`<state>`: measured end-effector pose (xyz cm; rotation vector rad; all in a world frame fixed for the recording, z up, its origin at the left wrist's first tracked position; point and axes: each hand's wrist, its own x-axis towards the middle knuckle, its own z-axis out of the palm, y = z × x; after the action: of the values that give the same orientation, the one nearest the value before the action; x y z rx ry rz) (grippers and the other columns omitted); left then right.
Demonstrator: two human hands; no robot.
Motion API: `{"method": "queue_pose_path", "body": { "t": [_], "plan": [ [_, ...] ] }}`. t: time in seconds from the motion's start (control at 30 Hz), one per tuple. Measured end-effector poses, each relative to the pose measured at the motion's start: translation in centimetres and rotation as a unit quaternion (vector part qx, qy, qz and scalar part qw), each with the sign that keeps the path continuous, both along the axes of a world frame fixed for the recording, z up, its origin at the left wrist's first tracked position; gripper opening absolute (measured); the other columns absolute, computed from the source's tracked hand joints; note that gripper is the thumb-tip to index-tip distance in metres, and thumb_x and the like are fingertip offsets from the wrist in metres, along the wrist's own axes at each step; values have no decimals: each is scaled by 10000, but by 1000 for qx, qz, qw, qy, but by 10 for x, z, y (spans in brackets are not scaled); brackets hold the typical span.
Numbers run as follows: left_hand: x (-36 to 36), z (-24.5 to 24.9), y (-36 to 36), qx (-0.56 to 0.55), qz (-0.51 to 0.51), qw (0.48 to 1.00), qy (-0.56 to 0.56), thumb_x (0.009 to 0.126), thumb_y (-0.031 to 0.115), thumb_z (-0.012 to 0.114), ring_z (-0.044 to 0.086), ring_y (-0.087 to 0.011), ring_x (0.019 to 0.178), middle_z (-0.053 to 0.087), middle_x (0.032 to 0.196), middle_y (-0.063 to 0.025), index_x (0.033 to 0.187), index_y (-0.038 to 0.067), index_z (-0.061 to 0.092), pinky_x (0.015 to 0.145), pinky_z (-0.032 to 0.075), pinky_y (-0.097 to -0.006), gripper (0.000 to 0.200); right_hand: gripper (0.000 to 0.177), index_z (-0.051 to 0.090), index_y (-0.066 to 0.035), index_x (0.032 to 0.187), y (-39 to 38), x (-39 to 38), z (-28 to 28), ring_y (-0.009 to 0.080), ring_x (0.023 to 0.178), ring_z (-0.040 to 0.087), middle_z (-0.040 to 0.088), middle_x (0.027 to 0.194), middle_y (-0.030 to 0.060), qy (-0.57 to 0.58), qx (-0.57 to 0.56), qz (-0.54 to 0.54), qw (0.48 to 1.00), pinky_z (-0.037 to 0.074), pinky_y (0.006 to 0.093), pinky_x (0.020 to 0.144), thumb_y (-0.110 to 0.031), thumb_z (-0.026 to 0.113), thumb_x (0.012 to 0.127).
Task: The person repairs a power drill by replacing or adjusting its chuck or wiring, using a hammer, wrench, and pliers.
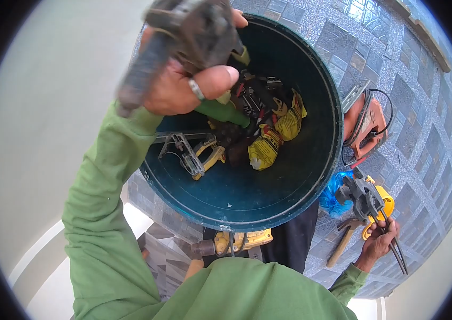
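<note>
My left hand (186, 90), with a ring on it, is raised over the left rim of a large dark green tub (236, 210). It is closed around a dark, worn tool with a thick cylindrical handle (194, 32); motion blur hides its exact kind. Low on the right, my right hand (379, 242) grips the two thin metal rods of a grey clamp-like tool part (362, 197). A yellow tool case or frame (386, 200) lies close behind that part, and a claw hammer (343, 242) rests on the floor just left of my right hand.
Inside the tub are yellow printed bags (266, 149), a yellow-handled metal tool (210, 154) and several mixed tools. An orange corded jigsaw (367, 125) and a blue plastic bag (335, 194) sit to its right. A yellow drill (242, 241) lies below the near rim.
</note>
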<state>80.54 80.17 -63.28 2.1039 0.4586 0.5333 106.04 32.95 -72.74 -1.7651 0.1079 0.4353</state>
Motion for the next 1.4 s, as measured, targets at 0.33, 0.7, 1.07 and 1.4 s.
{"method": "queue_pose_path", "body": {
  "t": [0.33,0.7,1.07,1.4],
  "plan": [
    [-1,32,0,-177,61,982,9,944,395,635,603,-146,581,613,864,-81,1102,-19,540,520,495,-241,453,254,588,-24,995,-1,-1,2,152,513,584,610,704,52,-3,-2,1,1000,465,232,423,-270,524,992],
    [19,70,9,287,-120,921,235,776,135,773,536,-233,638,510,672,-62,1071,58,559,663,436,-351,372,262,587,-24,990,7,-5,5,154,513,580,600,698,53,-7,-12,-4,1000,463,235,425,-281,541,980],
    [36,-20,-17,324,-156,731,580,786,213,720,678,-315,881,663,931,-132,1048,92,676,744,557,-399,292,255,583,-17,984,10,-3,2,158,503,571,591,687,58,-6,-27,4,1000,459,245,417,-264,523,983],
    [56,-142,-16,303,-89,573,756,888,272,609,652,-313,1102,675,1189,-98,1174,180,704,777,561,-607,315,243,584,-17,973,10,-7,6,159,498,565,594,686,62,-5,-19,-2,1000,459,249,411,-252,521,978]
  ]
}}
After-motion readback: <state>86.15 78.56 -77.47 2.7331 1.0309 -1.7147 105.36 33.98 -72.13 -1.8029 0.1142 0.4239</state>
